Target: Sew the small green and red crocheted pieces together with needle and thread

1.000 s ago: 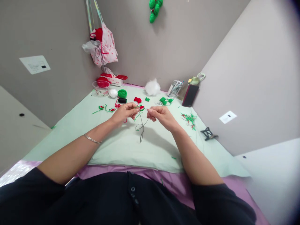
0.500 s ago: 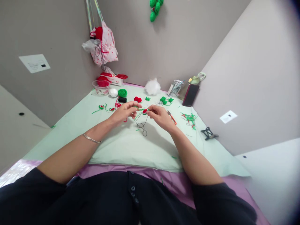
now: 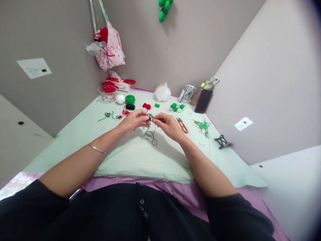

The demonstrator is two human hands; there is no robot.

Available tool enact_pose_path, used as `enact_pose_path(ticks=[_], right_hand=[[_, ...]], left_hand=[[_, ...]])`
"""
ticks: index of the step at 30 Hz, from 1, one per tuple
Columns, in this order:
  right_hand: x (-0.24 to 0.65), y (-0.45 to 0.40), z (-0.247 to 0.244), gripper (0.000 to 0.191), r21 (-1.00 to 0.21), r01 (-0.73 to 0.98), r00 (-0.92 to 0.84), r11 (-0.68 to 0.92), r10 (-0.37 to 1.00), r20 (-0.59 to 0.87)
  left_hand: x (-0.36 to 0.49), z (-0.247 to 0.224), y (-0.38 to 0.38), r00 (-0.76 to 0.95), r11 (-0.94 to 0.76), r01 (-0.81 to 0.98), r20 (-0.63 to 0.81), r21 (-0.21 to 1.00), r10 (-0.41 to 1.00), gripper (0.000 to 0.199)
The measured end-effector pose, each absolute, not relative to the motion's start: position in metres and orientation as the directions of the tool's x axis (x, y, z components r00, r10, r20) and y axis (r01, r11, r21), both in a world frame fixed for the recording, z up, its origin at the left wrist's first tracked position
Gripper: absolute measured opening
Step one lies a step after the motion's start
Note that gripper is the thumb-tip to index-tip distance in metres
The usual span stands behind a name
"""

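A small red, white and green crochet piece is pinched between the thumb and fingers of my left hand. My right hand has its thumb and forefinger closed at the right edge of the same piece; whether a needle is there too is too small to tell. Green yarn ends hang from the piece. Below it, a dark thread curls in loops over the mint-green cloth. Thread snips with orange handles lie just right of my right hand.
Behind my hands are a red crochet bow, a black thread spool, a green yarn ball and white stuffing. Green crochet parts, yarn scraps, a phone and a black claw clip lie rightward.
The crochet piece has shifted slightly left and turned. My left fingers, apart from it before, now grip it. My right hand has moved a little left, showing more of the snips.
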State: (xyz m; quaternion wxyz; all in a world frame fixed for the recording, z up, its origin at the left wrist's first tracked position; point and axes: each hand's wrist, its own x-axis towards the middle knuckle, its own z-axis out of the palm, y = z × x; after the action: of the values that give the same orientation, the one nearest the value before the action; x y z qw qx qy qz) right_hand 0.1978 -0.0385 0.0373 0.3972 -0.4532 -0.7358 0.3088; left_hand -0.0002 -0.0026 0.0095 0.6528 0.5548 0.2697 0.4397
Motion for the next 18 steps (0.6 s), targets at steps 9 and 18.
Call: enact_pose_path(ticks=[9,18], right_hand=[[0.1996,-0.038,0.0378,0.02,-0.818,0.4,-0.28,0.415,0.904,0.322],[0.2013,-0.0399,0.0363,0.024,-0.786,0.366,-0.255,0.498,0.866,0.43]], left_hand=[[0.0018,0.0107,-0.0052,0.494,-0.007,-0.241,0.129,0.971,0.86,0.036],[-0.0007,0.0118,-0.0019,0.378,-0.014,-0.254,0.112,0.967,0.919,0.039]])
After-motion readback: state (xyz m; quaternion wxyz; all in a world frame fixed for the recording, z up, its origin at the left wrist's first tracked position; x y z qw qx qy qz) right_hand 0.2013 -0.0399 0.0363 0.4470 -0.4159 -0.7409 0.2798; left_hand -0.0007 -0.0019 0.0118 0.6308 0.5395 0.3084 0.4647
